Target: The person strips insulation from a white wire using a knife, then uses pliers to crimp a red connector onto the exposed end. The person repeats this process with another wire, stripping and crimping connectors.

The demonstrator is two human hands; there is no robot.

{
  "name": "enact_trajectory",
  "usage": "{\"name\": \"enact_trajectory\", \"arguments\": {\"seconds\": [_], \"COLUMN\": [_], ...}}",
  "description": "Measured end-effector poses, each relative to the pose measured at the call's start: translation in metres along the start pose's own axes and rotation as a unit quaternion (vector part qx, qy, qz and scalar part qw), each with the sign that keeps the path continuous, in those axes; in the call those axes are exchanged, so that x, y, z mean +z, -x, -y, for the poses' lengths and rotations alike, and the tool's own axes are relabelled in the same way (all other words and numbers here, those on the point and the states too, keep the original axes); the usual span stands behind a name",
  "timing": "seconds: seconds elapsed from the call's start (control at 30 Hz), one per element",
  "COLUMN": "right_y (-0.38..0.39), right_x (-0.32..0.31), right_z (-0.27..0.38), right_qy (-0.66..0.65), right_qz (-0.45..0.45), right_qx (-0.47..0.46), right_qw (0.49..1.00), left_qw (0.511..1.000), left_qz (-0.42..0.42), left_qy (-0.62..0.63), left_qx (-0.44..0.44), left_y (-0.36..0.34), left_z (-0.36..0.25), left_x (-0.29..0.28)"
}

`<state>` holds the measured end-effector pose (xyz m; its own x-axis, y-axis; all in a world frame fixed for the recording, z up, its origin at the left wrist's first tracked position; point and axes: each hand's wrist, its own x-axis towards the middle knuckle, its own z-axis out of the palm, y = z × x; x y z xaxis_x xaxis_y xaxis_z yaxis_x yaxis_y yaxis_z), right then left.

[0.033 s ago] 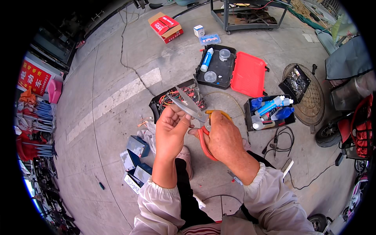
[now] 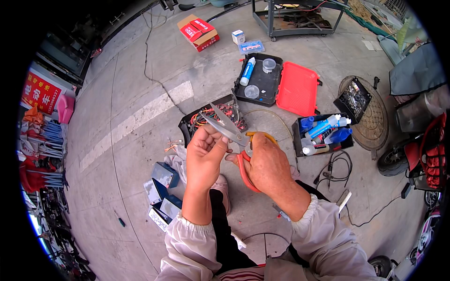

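Note:
In front of me is a pair of scissors (image 2: 227,127), its two metal blades spread apart and pointing up and left. My right hand (image 2: 272,164) is closed around the handles, one red and the other orange-yellow. The thumb and fingers of my left hand (image 2: 206,152) pinch the lower blade near the pivot. Behind the blades, a black tray (image 2: 186,125) on the ground holds a tangle of coloured wires. The blades and my left hand cover part of that tray. My right palm hides much of the handles.
An open black case (image 2: 265,97) with a red lid (image 2: 297,89) lies beyond my hands. To the right stand a bin of bottles (image 2: 300,143) and a box of small metal parts (image 2: 356,100). Blue boxes (image 2: 164,175) sit left. A cable (image 2: 344,159) coils at right.

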<state>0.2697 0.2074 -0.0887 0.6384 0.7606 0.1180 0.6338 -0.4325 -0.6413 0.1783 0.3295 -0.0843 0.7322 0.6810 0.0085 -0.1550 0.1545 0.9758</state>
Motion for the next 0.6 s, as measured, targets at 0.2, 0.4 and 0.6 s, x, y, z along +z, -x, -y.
{"name": "enact_trajectory", "arguments": {"seconds": [0.2,0.4,0.6], "right_y": [0.0002,0.0,-0.0005], "right_x": [-0.0021,0.0003,-0.0026], "right_z": [0.0038,-0.0003,0.0013], "right_qy": [-0.012,0.027,0.041], "right_qz": [0.019,0.0,0.017], "right_qx": [0.023,-0.001,0.01], "right_qw": [0.999,1.0,0.999], "left_qw": [1.0,0.999,0.998], "left_qz": [0.006,-0.009,-0.019], "left_qy": [0.001,-0.03,-0.059], "left_qx": [-0.003,0.0,0.009], "left_y": [-0.0015,-0.0023,-0.003], "left_z": [0.0043,0.0018,0.0034], "left_x": [-0.0099,-0.0082,-0.0081]}}
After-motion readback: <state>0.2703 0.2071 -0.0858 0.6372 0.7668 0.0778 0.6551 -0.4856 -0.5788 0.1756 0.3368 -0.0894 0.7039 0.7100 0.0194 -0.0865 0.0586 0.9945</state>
